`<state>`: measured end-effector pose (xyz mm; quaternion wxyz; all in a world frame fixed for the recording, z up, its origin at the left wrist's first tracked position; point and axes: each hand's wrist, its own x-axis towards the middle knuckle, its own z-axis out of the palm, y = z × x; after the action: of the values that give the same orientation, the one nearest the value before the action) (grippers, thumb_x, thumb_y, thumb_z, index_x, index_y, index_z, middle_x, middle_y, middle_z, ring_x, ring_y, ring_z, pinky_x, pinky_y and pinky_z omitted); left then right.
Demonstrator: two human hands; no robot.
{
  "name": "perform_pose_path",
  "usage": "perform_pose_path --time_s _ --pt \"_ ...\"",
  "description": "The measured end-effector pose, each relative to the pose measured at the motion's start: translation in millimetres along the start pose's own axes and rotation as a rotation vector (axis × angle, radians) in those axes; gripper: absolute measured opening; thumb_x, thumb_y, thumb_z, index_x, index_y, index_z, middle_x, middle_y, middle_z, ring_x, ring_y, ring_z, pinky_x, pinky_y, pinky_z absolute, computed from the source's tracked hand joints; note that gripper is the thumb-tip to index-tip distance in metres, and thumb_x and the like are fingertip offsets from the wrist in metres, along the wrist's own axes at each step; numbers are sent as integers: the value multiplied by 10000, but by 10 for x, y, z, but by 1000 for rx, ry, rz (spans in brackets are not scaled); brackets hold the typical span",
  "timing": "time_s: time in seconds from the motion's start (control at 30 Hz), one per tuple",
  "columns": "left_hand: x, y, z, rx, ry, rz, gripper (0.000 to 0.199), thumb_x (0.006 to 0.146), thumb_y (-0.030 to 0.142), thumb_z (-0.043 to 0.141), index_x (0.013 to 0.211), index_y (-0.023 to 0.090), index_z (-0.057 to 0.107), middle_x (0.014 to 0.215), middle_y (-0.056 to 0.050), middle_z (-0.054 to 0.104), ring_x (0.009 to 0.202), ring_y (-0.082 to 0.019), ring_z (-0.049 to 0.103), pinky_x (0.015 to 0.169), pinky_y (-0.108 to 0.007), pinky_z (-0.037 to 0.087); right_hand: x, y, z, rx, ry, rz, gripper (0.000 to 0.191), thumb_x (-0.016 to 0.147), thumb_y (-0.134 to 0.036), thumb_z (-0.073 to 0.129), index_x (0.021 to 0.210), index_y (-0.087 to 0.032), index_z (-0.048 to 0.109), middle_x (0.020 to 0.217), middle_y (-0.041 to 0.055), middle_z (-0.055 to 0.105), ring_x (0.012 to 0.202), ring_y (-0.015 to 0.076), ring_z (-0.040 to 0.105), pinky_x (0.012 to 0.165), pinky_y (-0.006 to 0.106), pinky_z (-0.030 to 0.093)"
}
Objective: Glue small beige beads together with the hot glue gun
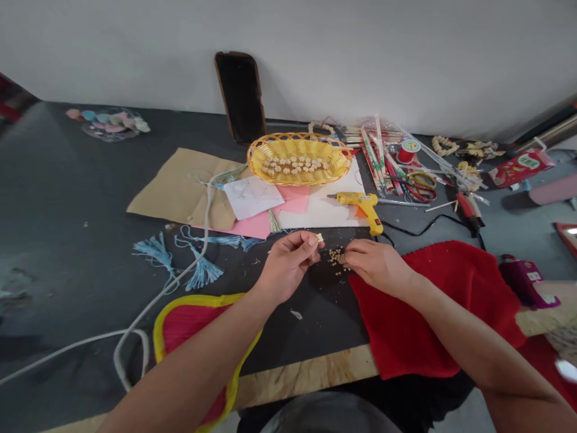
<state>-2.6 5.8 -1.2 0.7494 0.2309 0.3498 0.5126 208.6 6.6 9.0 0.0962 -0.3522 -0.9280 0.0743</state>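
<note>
Forearms point(198, 355) | cream piece point(320, 237) pinched in left hand point(288, 264) | right hand point(376, 264) at bits point(335, 256)

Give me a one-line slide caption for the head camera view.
Left hand pinching a small pale piece, right hand at scattered beads, glue gun nearby.

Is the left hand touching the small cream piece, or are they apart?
Touching. The head view shows the left hand pinching the small cream piece at its fingertips.

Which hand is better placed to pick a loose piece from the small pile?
Probably the right hand: its fingertips are at the edge of the small pile. The left hand is a little farther off and pinches a cream piece.
</note>
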Motion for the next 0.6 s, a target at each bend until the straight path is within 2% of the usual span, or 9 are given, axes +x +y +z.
perform_pose_path --time_s 0.13,0.2,0.4,0.47,0.6 --pt "-5 -8 0 13 -19 -11 198 658 280 831 658 141 690 666 -22 645 542 -66 440 563 -217 372 30 3 56 -96 0 -18 180 883 -74 526 850 -194 657 842 45 648 760 156 593 638 241 429" --pt "-17 -15 8 43 -27 -20 206 659 296 831 668 140 695 683 -22 650 536 -65 437 564 -223 370 34 -6 65 -66 44 -6 192 904 -89 502 824 -182 649 831 59 647 763 164 597 647 252 449" --pt "-75 -56 28 227 -59 -61 272 654 370 830 721 134 712 604 0 591 585 -95 476 577 -229 342 25 -86 -9 441 433 185 91 919 -183 557 853 -199 618 835 40 635 774 140 619 700 248 516" --pt "-83 -70 23 264 -84 -67 262 675 370 816 737 138 713 622 2 589 599 -96 474 585 -229 336 30 -135 -36 522 496 215 70 903 -188 585 851 -211 624 817 28 634 760 139 621 675 245 518" --pt "-85 -74 23 304 -144 -64 229 719 355 785 757 140 715 694 -8 613 632 -96 468 613 -231 340 52 -218 -54 600 525 197 70 896 -198 598 844 -214 643 797 27 646 745 143 631 665 257 534"
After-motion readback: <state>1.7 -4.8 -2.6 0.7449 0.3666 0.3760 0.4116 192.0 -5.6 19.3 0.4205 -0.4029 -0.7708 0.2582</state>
